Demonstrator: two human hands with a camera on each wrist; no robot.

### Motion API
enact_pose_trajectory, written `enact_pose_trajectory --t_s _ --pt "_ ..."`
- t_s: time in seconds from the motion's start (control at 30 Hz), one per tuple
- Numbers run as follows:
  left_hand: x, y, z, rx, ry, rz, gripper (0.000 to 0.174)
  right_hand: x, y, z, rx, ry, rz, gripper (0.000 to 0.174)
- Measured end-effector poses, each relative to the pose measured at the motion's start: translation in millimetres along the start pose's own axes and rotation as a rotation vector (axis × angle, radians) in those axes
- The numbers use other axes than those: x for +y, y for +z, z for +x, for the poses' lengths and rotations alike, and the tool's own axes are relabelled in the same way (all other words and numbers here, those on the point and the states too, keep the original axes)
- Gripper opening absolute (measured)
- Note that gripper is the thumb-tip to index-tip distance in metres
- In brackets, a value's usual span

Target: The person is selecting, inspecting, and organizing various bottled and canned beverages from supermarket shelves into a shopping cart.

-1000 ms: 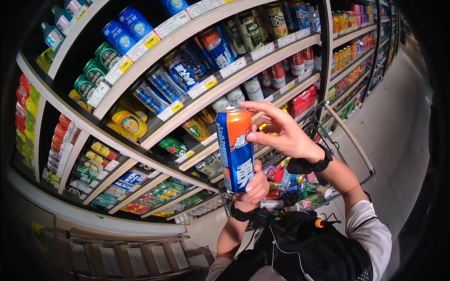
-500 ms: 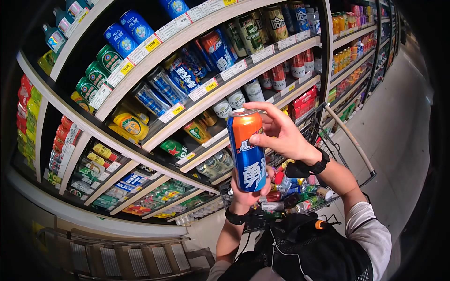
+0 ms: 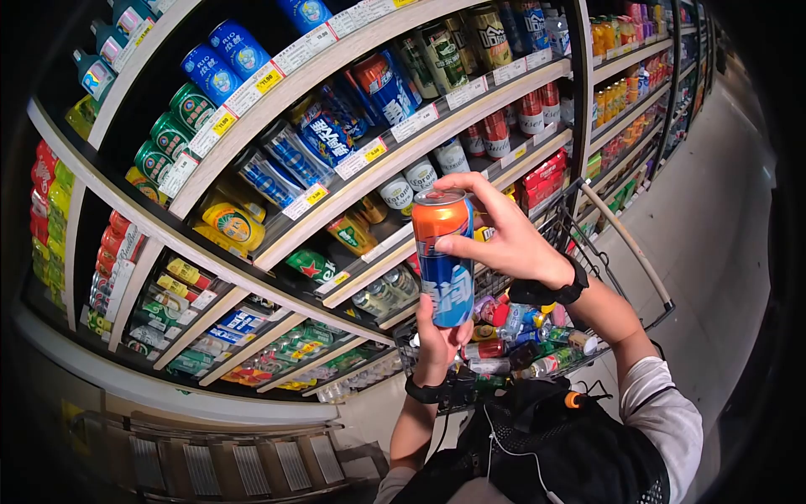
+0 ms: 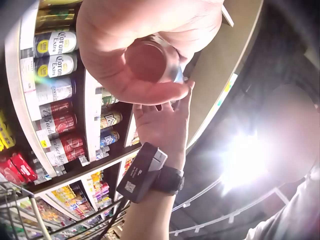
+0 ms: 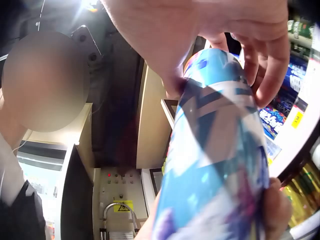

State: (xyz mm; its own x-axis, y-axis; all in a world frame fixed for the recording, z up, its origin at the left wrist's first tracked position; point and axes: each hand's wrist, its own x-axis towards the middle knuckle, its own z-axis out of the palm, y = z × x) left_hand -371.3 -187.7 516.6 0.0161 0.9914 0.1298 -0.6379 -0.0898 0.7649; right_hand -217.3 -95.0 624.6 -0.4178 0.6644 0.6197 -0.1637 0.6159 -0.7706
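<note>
A tall orange-and-blue beer can (image 3: 447,267) with large white lettering stands upright between both hands in the head view. The left hand (image 3: 440,343) grips it round the lower end. Its curled fingers ring the can's round bottom (image 4: 146,62) in the left wrist view. The right hand (image 3: 510,239) holds the upper part, with the thumb on the near side and the forefinger arched over by the silver top. Patterned blue and white printing fills the can's side (image 5: 215,150) in the right wrist view, beneath the right hand (image 5: 215,25).
Shelves of drink cans rise in front, with a matching can pack (image 3: 382,84), Corona cans (image 3: 407,186) and price tags on wooden edges (image 3: 277,227). A shopping cart (image 3: 625,239) holding many bottles and cans (image 3: 537,344) stands close on the right, beside the aisle floor (image 3: 697,252).
The can has shifted right and has been turned about its length, so a different side of its label faces the head camera. Both hands have kept hold of it.
</note>
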Motion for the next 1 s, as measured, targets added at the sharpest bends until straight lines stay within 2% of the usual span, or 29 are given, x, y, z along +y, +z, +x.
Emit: enact_pose_trajectory --t_s 0.03,0.07,0.1,0.17,0.2,0.23,0.3,0.37,0.43,0.5,0.57,0.6,0.7,0.9,1.0 --pt "6 2 0 -0.212 -0.189 -0.300 0.073 0 -3 3 -0.048 -0.010 0.085 0.058" --pt "5 11 -3 -0.082 -0.185 -0.348 0.081 -1 -6 6 -0.096 -0.019 0.170 0.054" --pt "7 9 1 -0.080 -0.184 -0.349 0.081 -3 -12 10 -0.188 0.040 0.298 0.055" --pt "9 3 6 -0.358 -0.328 -0.635 0.084 -4 -21 21 -0.301 0.055 0.452 0.058" --pt "10 6 7 -0.378 -0.378 -0.712 0.082 2 -25 26 -0.358 0.045 0.444 0.065" --pt "10 7 9 -0.376 -0.373 -0.715 0.082 0 -30 30 -0.414 0.064 0.459 0.071" --pt "6 10 12 -0.502 -0.407 -0.753 0.078 8 -36 33 -0.520 0.038 0.450 0.072" --pt "3 11 15 -0.502 -0.415 -0.771 0.074 8 -39 39 -0.536 0.008 0.436 0.071" --pt "-3 4 25 -0.648 -0.437 -0.866 0.070 4 -37 43 -0.535 -0.009 0.429 0.067" --pt "2 4 26 -0.697 -0.424 -0.786 0.070 2 -36 45 -0.513 0.009 0.394 0.063" --pt "14 19 16 -0.160 -0.271 -0.391 0.072 3 -37 47 -0.497 0.030 0.367 0.061" --pt "19 21 19 -0.125 -0.254 -0.243 0.075 4 -37 47 -0.477 0.051 0.346 0.058" --pt "24 20 21 -0.017 -0.164 -0.186 0.075 10 -35 50 -0.429 0.135 0.312 0.056" --pt "21 14 22 -0.040 -0.099 -0.136 0.075 2 -28 45 -0.345 0.158 0.249 0.057" --pt "21 11 28 -0.047 -0.081 -0.149 0.074 -11 -21 42 -0.322 0.084 0.158 0.051"
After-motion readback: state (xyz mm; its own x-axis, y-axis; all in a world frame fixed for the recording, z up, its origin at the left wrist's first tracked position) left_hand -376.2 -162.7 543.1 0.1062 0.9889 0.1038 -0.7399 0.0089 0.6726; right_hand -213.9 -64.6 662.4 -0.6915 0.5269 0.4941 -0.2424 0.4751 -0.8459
